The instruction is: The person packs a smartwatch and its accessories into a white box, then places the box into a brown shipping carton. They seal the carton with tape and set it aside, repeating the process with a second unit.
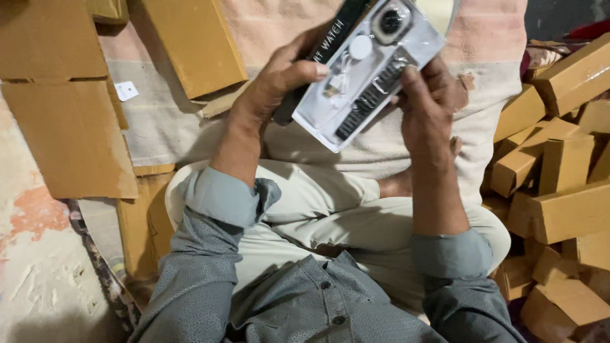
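Both hands grip tray | left hand (279,79) | right hand (429,105) | watch tray (365,76) between

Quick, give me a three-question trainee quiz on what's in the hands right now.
1. True or false: both hands hold the clear watch tray.
2. Which hand also grips the black box behind the tray? A) left hand B) right hand
3. On which side of the person are the small brown boxes piled?

Key: 1 true; 2 A; 3 right.
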